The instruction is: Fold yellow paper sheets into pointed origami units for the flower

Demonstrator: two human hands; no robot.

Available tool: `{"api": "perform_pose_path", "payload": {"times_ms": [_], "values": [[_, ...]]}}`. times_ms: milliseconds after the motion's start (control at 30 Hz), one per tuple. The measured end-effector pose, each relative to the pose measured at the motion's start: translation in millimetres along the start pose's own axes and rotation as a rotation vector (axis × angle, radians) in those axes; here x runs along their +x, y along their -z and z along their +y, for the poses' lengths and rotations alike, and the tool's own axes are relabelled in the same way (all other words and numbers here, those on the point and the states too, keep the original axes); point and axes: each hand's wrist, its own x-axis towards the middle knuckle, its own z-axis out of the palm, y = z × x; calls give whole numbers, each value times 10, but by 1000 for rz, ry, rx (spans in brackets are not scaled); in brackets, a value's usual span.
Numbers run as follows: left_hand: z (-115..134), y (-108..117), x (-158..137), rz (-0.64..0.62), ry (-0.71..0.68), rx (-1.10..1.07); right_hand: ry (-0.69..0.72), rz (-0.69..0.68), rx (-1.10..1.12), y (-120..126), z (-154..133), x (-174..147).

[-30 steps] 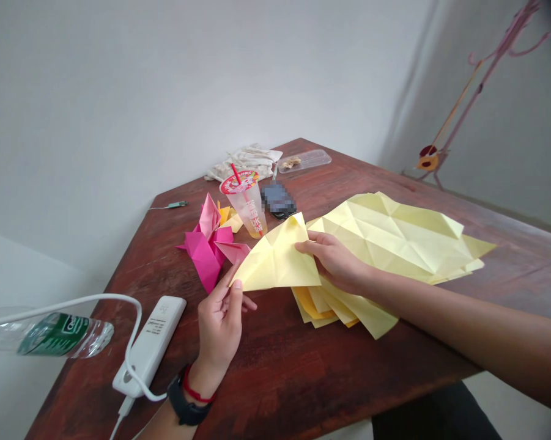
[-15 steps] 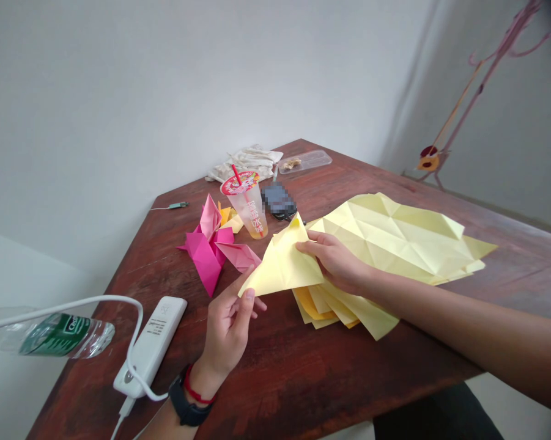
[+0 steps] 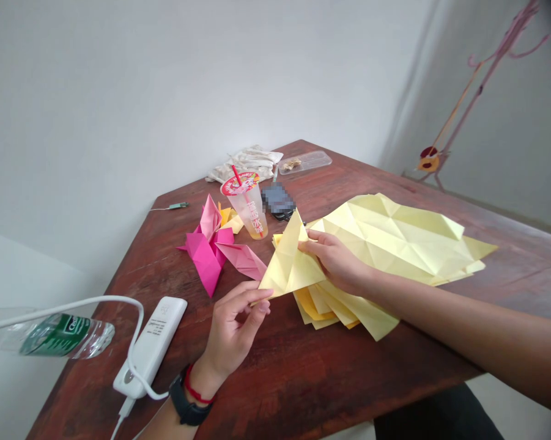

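A folded piece of yellow paper (image 3: 293,269) is held up between my two hands, its creased point rising at the top. My right hand (image 3: 332,256) grips its right edge between thumb and fingers. At the lower left corner, my left hand (image 3: 233,327) has its fingers and thumb closed on the paper. Beneath and behind lie several loose yellow sheets (image 3: 371,315) and a wide creased yellow sheet (image 3: 389,229). Pink folded paper pieces (image 3: 206,250) sit just beyond my left hand, with a lighter pink one (image 3: 243,260) beside them.
A plastic cup (image 3: 247,208) with a red straw stands behind the papers, beside a dark phone-like device (image 3: 279,200). White cloth (image 3: 250,164) and a clear tray (image 3: 309,162) lie farther back. At left are a white power bank (image 3: 153,342), a cable and a plastic bottle (image 3: 59,334).
The left corner of the yellow paper has been folded over toward the right. My left hand has moved slightly right, its fingers now over the paper's corner.
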Motion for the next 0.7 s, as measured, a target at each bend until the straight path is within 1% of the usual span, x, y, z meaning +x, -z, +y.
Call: {"api": "perform_pose_path", "payload": {"times_ms": [133,233,300,367,567,700], "values": [[5,4,-1,10,-8,-59,4,1,-13,6,5,5],[1,-21,1,53,50,-58,5,-5,-22,7,2,2],[-10,-41,3,59,99,-64,10,7,-44,8,-1,-2],[-25,-54,6,35,130,-86,19,30,-67,11,1,-3],[-27,-54,28,-83,156,-121,38,40,-103,25,12,2],[-23,-57,45,-68,166,-68,41,55,-112,19,5,-1]]}}
